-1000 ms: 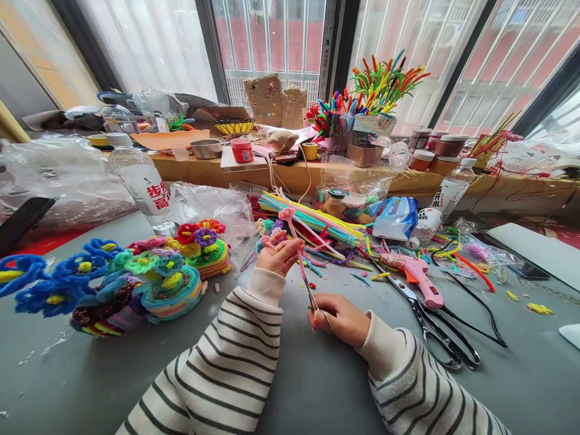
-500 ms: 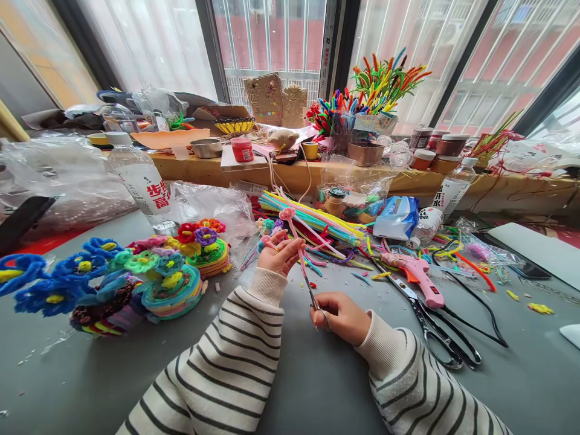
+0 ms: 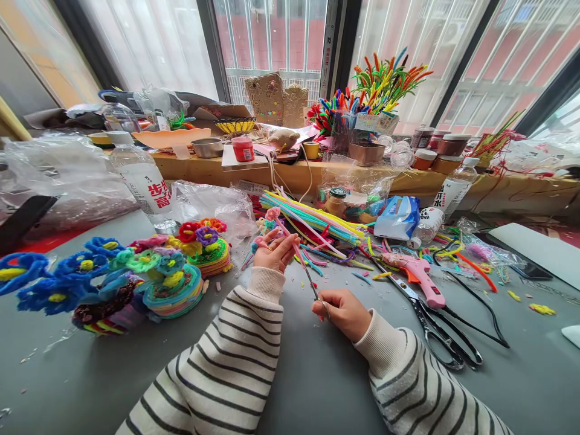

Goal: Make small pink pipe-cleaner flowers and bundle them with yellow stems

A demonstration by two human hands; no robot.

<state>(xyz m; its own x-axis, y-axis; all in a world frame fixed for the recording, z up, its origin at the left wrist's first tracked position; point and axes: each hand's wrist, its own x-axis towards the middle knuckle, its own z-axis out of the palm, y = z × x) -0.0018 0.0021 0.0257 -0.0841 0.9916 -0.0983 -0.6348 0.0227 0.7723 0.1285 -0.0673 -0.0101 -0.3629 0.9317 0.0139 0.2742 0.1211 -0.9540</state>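
L. hand (image 3: 274, 251): thumb and fingers closed on a pink stem (image 3: 298, 254), palm side partly turned up, other fingers loosely bent. Stem ran at a slant through my grip, with a pink flower head (image 3: 272, 214) above the fingers, leaning left, and the lower end toward my R. hand (image 3: 342, 309). A pink and teal fuzzy bit (image 3: 256, 244) showed at the L. edge of that hand; could not tell if held or lying behind.

R. hand: curled round the handles of a pair of small scissors (image 3: 311, 284), blades pointing up and L., approx. in line w/ the stem, tips at its lower end. Blades looked narrow; could not tell if they gripped the stem. Both hands were above the worktop (image 3: 326, 386), near each other, not touching.

L. of my hands: blue flowers (image 3: 84, 264) w/ yellow centres, a striped pot (image 3: 174, 299) of pale green and blue flowers, and a green-topped pot (image 3: 214, 257) just behind it. Beyond the hands: a bundle of fuzzy sticks (image 3: 312, 214), assorted colours. To R.: pink glue gun (image 3: 419, 277) w/ black cord, large scissors (image 3: 435, 329) w/ black handles lying beside it, blue-and-white packet (image 3: 397, 217) behind. Yellow scrap (image 3: 542, 309) noted far R.
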